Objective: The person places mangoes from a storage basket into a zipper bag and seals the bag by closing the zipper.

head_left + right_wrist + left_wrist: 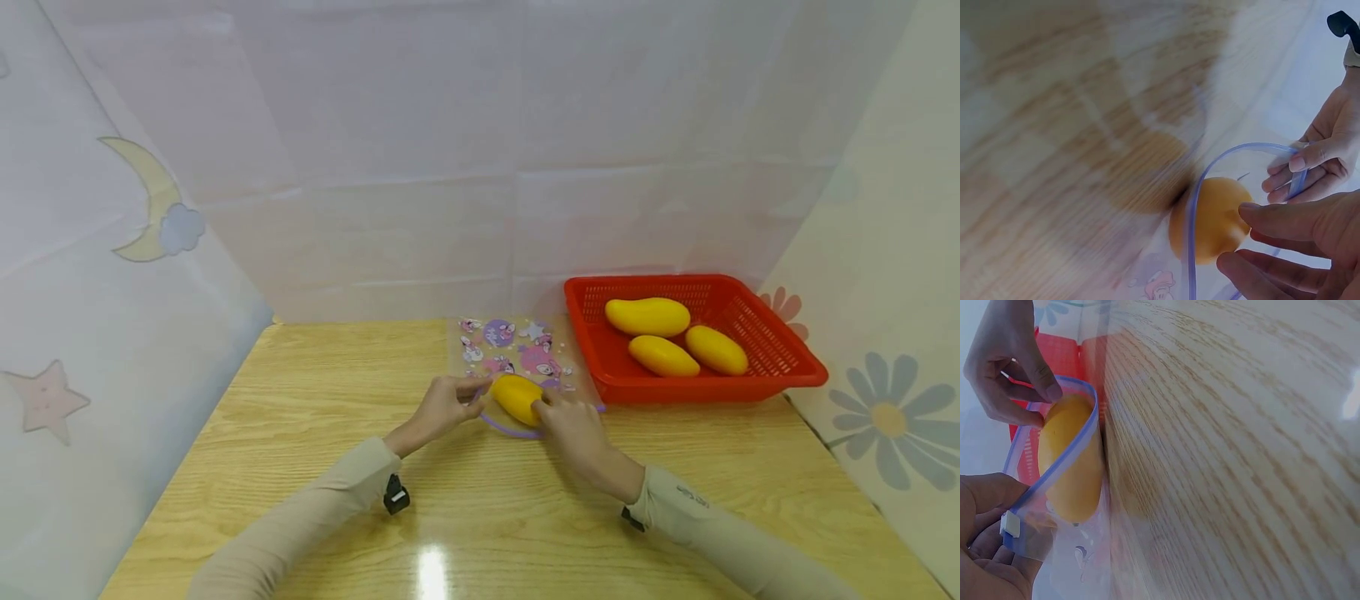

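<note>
A yellow mango [517, 398] lies inside the mouth of a clear zip bag [536, 346] with a purple rim and printed cartoon figures. My left hand [446, 408] pinches the bag's rim beside the white slider [1010, 525], left of the mango. At the mango's other end is my right hand [573, 429], its thumb and fingers spread apart with the fingertips right at the fruit's surface. The right wrist view shows the purple rim [1194, 219] arching around the mango [1213, 219], and the left hand [1329, 144] holding the rim beyond.
A red plastic basket [693, 390] stands at the back right, close to the bag. It contains several mangoes, one of them a long yellow mango [648, 317] at the back. Printed sheets wall the wooden table [315, 392] on its back and sides.
</note>
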`<move>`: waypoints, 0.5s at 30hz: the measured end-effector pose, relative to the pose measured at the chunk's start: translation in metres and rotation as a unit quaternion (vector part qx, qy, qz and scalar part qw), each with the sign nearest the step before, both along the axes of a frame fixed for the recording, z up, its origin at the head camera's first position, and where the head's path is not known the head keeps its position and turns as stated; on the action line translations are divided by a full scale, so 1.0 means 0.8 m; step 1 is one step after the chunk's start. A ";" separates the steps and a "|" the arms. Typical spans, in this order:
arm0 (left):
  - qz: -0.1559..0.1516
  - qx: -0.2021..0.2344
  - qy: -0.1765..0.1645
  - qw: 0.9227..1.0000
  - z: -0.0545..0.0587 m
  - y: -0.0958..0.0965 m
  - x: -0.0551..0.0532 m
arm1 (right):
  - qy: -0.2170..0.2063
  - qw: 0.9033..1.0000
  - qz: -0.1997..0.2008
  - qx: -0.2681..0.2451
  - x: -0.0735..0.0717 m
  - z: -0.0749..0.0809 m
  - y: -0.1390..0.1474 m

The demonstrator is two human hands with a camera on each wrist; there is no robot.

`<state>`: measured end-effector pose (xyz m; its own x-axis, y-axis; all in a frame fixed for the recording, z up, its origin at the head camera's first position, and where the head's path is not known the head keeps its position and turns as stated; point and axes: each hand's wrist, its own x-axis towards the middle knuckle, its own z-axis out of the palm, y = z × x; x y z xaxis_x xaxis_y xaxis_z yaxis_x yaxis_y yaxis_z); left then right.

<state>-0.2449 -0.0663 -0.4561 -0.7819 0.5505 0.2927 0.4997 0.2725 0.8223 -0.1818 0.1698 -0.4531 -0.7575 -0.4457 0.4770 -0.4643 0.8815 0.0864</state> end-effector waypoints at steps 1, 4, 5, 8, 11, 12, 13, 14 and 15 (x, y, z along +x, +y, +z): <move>0.001 -0.002 -0.002 1.000 0.000 0.000 0.000 | -0.001 1.000 0.000 0.000 0.001 0.000 0.000; 0.000 -0.006 -0.002 1.000 -0.001 -0.001 0.001 | -0.003 1.000 0.002 -0.005 0.002 0.001 0.000; 0.000 -0.007 0.000 1.000 -0.001 -0.001 0.001 | -0.004 1.000 0.002 -0.006 0.002 0.002 0.000; 0.000 -0.007 0.002 1.000 -0.002 -0.001 0.001 | -0.004 1.000 0.006 -0.017 0.003 0.004 0.000; -0.002 -0.005 0.000 1.000 -0.001 -0.002 0.001 | -0.004 0.999 0.015 -0.035 0.003 0.007 0.000; -0.003 -0.003 -0.001 1.000 -0.001 -0.002 0.001 | -0.005 0.999 0.019 -0.041 0.003 0.008 0.001; -0.005 -0.004 -0.003 1.000 0.006 -0.002 0.005 | -0.006 0.999 0.023 -0.048 0.003 0.009 0.001; -0.007 -0.004 -0.003 1.000 0.013 -0.001 0.009 | -0.009 0.998 0.025 -0.052 0.004 0.010 0.002; -0.008 -0.003 -0.003 1.000 0.021 -0.001 0.014 | -0.011 0.998 0.027 -0.055 0.004 0.012 0.002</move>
<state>-0.2339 -0.0675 -0.4396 -0.7743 0.5651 0.2848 0.4995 0.2695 0.8233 -0.1787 0.1717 -0.4437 -0.7445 -0.4319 0.5090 -0.5117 0.8589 -0.0197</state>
